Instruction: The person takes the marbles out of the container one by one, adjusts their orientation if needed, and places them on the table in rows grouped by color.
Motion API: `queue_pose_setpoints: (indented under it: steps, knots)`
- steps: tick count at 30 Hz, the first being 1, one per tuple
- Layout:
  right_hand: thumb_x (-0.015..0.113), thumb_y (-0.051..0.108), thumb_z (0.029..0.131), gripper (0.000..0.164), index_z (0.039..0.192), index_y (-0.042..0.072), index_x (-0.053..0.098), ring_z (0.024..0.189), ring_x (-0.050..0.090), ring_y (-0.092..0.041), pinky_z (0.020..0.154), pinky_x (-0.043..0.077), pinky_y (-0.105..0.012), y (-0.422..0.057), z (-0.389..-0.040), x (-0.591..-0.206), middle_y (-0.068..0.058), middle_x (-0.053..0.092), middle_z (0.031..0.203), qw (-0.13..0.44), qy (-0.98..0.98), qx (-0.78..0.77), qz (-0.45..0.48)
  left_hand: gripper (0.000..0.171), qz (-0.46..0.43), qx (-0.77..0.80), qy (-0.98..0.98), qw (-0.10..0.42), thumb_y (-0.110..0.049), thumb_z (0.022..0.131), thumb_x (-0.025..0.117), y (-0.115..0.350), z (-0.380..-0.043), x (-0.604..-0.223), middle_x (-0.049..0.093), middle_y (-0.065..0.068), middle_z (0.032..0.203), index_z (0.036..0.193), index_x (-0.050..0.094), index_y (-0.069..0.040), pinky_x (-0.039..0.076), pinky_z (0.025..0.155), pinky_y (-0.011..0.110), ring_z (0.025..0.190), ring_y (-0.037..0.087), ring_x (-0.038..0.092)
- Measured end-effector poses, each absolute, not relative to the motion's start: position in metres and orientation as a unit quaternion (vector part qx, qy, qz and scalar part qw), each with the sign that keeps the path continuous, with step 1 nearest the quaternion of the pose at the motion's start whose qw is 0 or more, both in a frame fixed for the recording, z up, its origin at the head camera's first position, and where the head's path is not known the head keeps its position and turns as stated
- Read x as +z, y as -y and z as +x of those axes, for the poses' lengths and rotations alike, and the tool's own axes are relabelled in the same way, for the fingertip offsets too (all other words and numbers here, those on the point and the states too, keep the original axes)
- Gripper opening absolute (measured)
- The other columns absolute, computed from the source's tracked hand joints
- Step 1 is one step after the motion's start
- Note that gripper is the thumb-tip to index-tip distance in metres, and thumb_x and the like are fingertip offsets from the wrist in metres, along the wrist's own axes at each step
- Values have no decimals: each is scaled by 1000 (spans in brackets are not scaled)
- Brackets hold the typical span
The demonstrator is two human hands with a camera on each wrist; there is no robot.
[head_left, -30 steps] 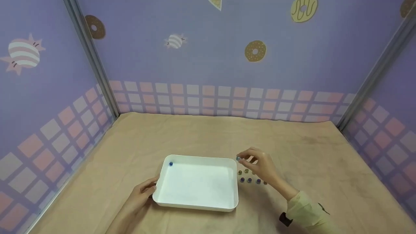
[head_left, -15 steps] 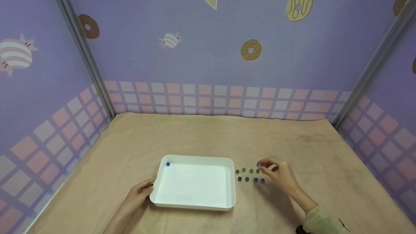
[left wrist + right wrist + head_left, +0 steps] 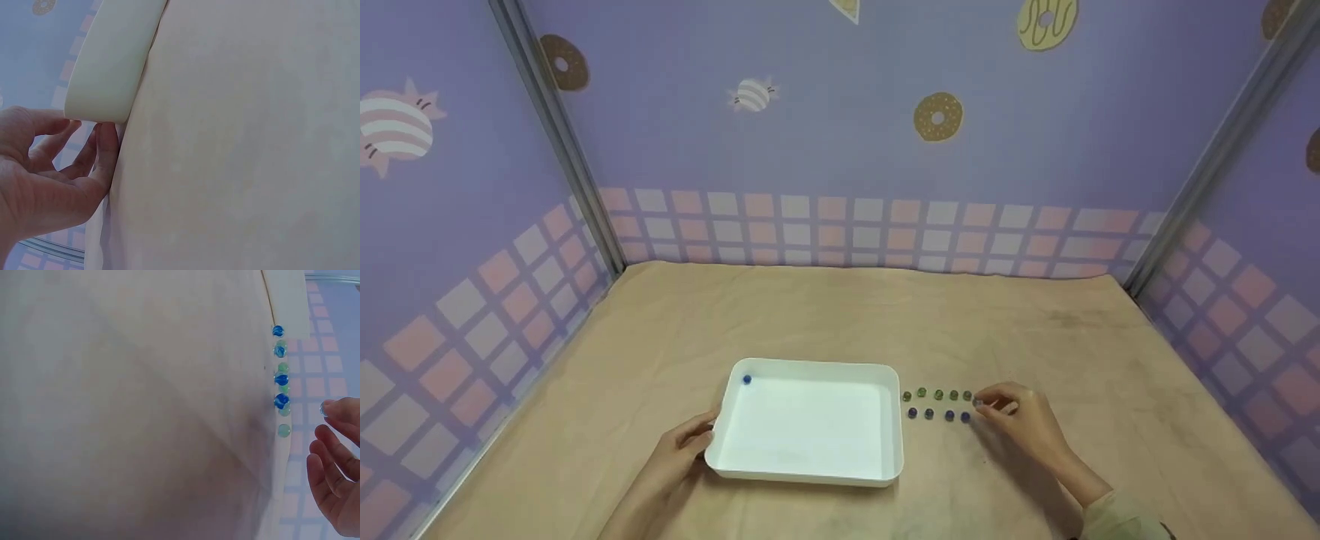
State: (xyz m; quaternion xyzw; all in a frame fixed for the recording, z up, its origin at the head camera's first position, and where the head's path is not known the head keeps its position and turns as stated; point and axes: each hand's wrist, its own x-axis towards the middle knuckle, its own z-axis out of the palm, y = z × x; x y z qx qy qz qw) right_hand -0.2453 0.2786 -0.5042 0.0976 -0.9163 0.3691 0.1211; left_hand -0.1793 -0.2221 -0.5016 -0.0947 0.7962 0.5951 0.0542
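Note:
My left hand [image 3: 679,448] holds the left end of a white tray [image 3: 806,475]. In the left wrist view its fingertips touch the tray's end wall [image 3: 97,107]. A blue marble [image 3: 747,379] lies in the tray's far left corner. To the right of the tray are two rows of glass marbles: green marbles [image 3: 938,394] in the farther row, blue marbles [image 3: 929,414] in the nearer one. At the rows' right end, my right hand [image 3: 1027,424] pinches a clear bluish marble [image 3: 324,409] between thumb and finger, partly hidden by the fingertips.
A beige cloth [image 3: 825,311] covers the table. Purple patterned walls [image 3: 810,150] with a tiled band stand at the back and both sides, with metal posts [image 3: 562,142] at the corners.
My right hand has moved from the tray's right rim to the right end of the marble rows, lower now, still pinching a marble. My left hand stays on the tray.

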Motion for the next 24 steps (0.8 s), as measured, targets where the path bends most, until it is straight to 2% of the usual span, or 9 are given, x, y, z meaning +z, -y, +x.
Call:
queue_pose_setpoints:
  steps: [4, 10, 16, 24]
  knots:
    - [78, 11, 83, 15, 95, 19, 76, 78, 65, -6, 70, 53, -20, -281, -244, -509, 4, 74, 89, 109, 925, 353, 86, 45, -94, 594, -798, 50, -9, 101, 49, 222, -180, -503, 56, 23, 131, 146, 47, -6, 51, 77, 29, 95, 20, 62]
    - [77, 12, 84, 15, 96, 19, 76, 81, 64, -7, 73, 52, -21, -283, -246, -513, 5, 73, 89, 78, 931, 348, 81, 45, -90, 589, -802, 50, -8, 101, 48, 222, -179, -503, 56, 23, 131, 147, 46, -7, 52, 82, 30, 102, 21, 61]
    - [76, 11, 84, 13, 94, 19, 76, 80, 64, -7, 72, 51, -19, -286, -247, -517, 4, 74, 90, 61, 936, 339, 70, 45, -98, 578, -808, 51, -9, 101, 48, 221, -180, -504, 55, 23, 132, 147, 46, -7, 53, 82, 31, 102, 21, 61]
    - [76, 13, 84, 13, 94, 20, 76, 80, 63, -7, 70, 50, -19, -286, -249, -519, 4, 74, 93, 54, 939, 332, 68, 45, -82, 595, -797, 60, -8, 102, 45, 223, -178, -502, 51, 25, 138, 148, 43, -6, 52, 97, 40, 119, 31, 58]
